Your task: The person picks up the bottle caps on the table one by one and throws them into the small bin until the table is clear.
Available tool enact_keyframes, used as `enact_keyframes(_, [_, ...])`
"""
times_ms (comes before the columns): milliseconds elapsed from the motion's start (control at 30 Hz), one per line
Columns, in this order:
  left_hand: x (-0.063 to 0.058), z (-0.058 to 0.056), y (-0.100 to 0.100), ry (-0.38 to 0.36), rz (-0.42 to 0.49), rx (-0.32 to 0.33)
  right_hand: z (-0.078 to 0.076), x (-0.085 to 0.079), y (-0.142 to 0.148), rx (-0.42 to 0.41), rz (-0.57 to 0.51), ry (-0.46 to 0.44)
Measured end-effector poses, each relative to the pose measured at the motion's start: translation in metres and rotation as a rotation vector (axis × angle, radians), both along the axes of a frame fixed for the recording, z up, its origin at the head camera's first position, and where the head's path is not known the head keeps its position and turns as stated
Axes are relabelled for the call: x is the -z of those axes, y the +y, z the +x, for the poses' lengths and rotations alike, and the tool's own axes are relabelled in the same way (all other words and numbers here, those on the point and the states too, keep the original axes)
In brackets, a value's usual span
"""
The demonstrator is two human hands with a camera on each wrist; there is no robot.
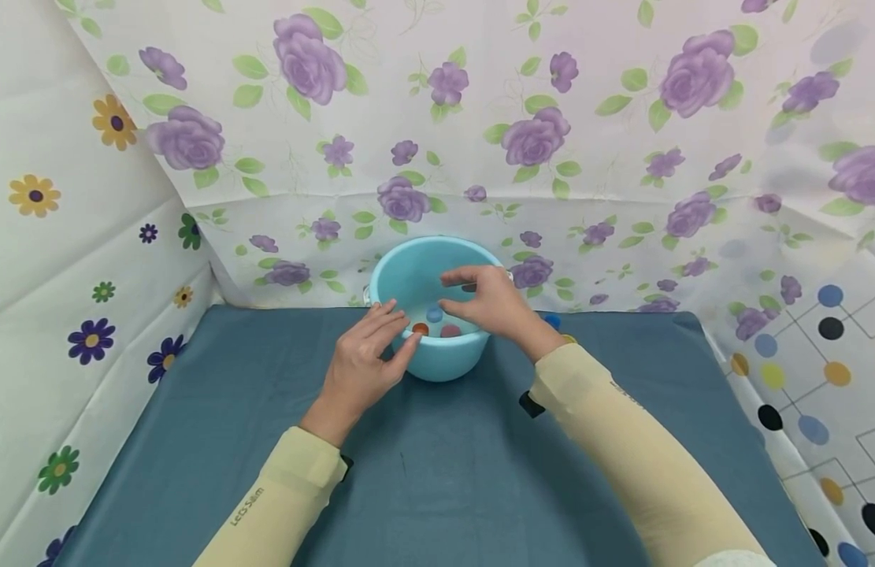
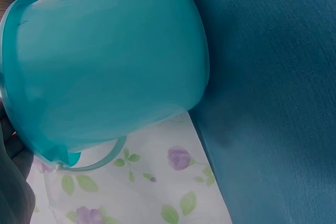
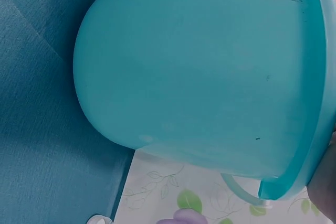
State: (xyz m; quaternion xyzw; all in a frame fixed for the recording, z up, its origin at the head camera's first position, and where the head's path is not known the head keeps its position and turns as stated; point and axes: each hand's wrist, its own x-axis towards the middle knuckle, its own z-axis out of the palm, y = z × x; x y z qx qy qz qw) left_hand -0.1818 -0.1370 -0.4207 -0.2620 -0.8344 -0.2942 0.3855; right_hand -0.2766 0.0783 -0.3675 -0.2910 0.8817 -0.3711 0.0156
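Note:
A light blue bucket [image 1: 440, 358] stands upright near the back edge of the table. Inside it lie small things: a blue one [image 1: 435, 315], an orange one [image 1: 420, 328] and a pink one [image 1: 450, 331]; their kind is too small to tell. My left hand [image 1: 366, 354] is at the bucket's front left rim, fingers loosely extended, holding nothing I can see. Over the opening on the right, my right hand [image 1: 490, 303] has thumb and fingers apart with nothing visible between them. Both wrist views mostly show the bucket's outer wall [image 2: 110, 61], with its handle [image 3: 239, 190] hanging down.
A dark blue cloth [image 1: 437, 488] covers the table. Flowered sheets [image 1: 451, 157] rise behind and at the sides. Partly hidden behind my right wrist are a small blue thing [image 1: 553, 321] and a yellow one [image 1: 569, 339]. A white round thing [image 3: 98, 219] shows in the right wrist view.

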Motion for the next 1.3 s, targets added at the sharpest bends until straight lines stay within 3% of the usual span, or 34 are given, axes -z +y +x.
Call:
enact_keyframes(433, [0.002, -0.001, -0.001, -0.016, -0.005, -0.018, 0.007, -0.009, 0.031, 0.066, -0.149, 0.020])
enact_keyframes(800, [0.003, 0.001, -0.002, -0.020, 0.003, -0.022, 0.027, -0.020, 0.079, 0.157, -0.201, 0.022])
enact_keyframes(1067, [0.000, 0.001, 0.000, -0.019, 0.000, -0.024, 0.037, -0.005, 0.118, 0.217, -0.196, 0.056])
enact_keyframes(1300, [-0.001, 0.001, 0.002, -0.021, 0.005, -0.018, 0.048, 0.018, 0.145, 0.259, -0.167, 0.028])
